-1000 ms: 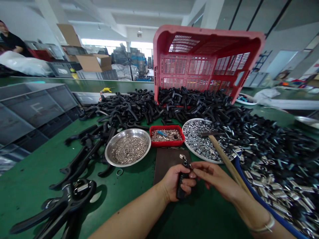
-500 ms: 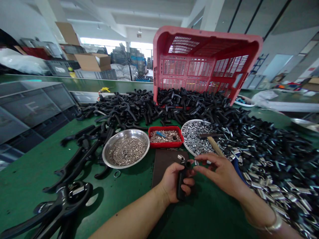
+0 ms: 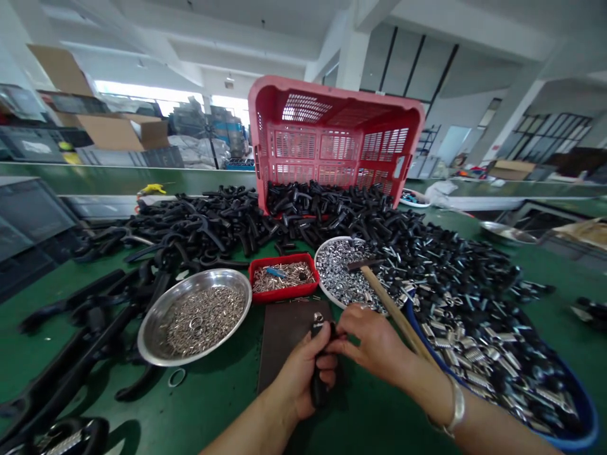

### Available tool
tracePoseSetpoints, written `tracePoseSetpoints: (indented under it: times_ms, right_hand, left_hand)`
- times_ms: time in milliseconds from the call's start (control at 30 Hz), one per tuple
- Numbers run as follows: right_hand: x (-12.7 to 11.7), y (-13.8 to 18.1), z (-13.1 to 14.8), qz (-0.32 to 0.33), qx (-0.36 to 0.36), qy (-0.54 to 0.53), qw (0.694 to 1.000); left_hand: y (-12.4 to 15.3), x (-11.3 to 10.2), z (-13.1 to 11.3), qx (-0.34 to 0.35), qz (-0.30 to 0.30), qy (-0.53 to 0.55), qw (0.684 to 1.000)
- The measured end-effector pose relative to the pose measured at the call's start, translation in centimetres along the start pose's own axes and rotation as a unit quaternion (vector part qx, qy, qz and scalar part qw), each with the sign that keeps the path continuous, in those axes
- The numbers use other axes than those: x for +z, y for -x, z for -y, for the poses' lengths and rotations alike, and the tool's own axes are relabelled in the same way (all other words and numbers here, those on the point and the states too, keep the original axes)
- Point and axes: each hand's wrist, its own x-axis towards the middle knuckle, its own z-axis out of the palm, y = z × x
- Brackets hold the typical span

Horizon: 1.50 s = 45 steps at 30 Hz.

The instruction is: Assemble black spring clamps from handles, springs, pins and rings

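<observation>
My left hand (image 3: pixel 303 373) is wrapped round a black plastic handle (image 3: pixel 317 385), held upright over a dark brown mat (image 3: pixel 284 335); a small metal piece (image 3: pixel 317 318) shows at the handle's top. My right hand (image 3: pixel 370 338) is closed in a pinch against the top of the same handle; what its fingertips hold is too small to make out. A wooden-handled hammer (image 3: pixel 393 309) lies just behind the right hand, its head resting on a plate of shiny nuts (image 3: pixel 339 278).
A steel bowl of small metal rings (image 3: pixel 194 319) and a small red tray of pins (image 3: pixel 283 277) sit on the green table. Black handles (image 3: pixel 227 215) spill from a tipped red crate (image 3: pixel 336 136). A blue tub of springs (image 3: pixel 502 373) is at the right. Assembled black clamps (image 3: pixel 71 354) lie left.
The view has swung to the right, so everything sits further left in frame. My right hand has closed in onto the top of the handle, its fingers now pinched.
</observation>
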Motion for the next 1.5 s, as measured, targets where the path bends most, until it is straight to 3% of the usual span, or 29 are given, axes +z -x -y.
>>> tracePoseSetpoints:
  times_ms: [100, 167, 233, 367, 500, 600, 700, 767, 833, 900, 1000, 1100, 1200, 1367, 1500]
  right_hand:
    - [-2.1, -0.4, -4.1, 0.071, 0.03, 0.051, 0.996]
    - [-3.6, -1.0, -8.3, 0.052, 0.185, 0.178, 0.965]
    - [-4.7, -1.7, -12.4, 0.043, 0.245, 0.218, 0.944]
    - [-4.6, -3.1, -17.2, 0.099, 0.25, 0.216, 0.939]
    - [-3.9, -4.4, -17.8, 0.123, 0.258, 0.215, 0.934]
    - [-4.8, -4.4, -16.8, 0.1, 0.267, 0.227, 0.931]
    - [-5.9, -3.0, -13.4, 0.051, 0.264, 0.186, 0.945]
    - [-5.8, -1.6, -9.5, 0.028, 0.223, -0.054, 0.973]
    - [-4.9, -0.4, -5.3, 0.063, 0.174, -0.239, 0.953]
    - [-3.7, 0.3, -1.9, 0.071, 0.148, -0.298, 0.94]
    - [-2.7, 0.3, 0.6, 0.053, 0.139, -0.338, 0.929]
    - [-2.7, 0.2, 1.5, 0.027, 0.095, -0.286, 0.953]
    - [-2.4, 0.3, 2.7, -0.066, 0.022, -0.141, 0.988]
    - [-0.4, 0.8, 5.5, -0.234, -0.064, 0.0, 0.97]
    - [0.5, 1.3, 6.7, -0.237, -0.133, 0.059, 0.961]
  left_hand:
    - [0.0, 0.3, -0.1, -0.004, -0.036, 0.014, 0.999]
    - [-0.2, 0.4, -0.2, -0.004, -0.034, 0.041, 0.999]
    - [-0.3, 0.3, -0.3, -0.007, -0.02, 0.057, 0.998]
    - [-0.4, -0.1, -0.3, -0.011, 0.013, 0.071, 0.997]
    - [-0.2, -0.4, -0.4, -0.009, 0.029, 0.083, 0.996]
    - [-0.1, -0.5, -0.6, -0.028, 0.038, 0.104, 0.993]
    - [-0.3, -0.6, -0.8, -0.047, 0.051, 0.117, 0.991]
    - [-0.4, -0.6, -0.7, -0.044, 0.058, 0.113, 0.991]
    - [-0.4, -0.6, -0.7, -0.042, 0.064, 0.098, 0.992]
    - [-0.3, -0.7, -0.6, -0.033, 0.068, 0.069, 0.995]
    - [0.1, -0.7, -0.7, 0.012, 0.086, -0.004, 0.996]
    - [0.3, -0.9, -0.8, 0.04, 0.127, -0.06, 0.989]
    - [0.2, -1.2, -1.0, 0.057, 0.151, -0.096, 0.982]
    - [0.1, -1.4, -1.8, 0.112, 0.146, -0.175, 0.967]
    - [0.6, -1.5, -2.8, 0.167, 0.13, -0.239, 0.948]
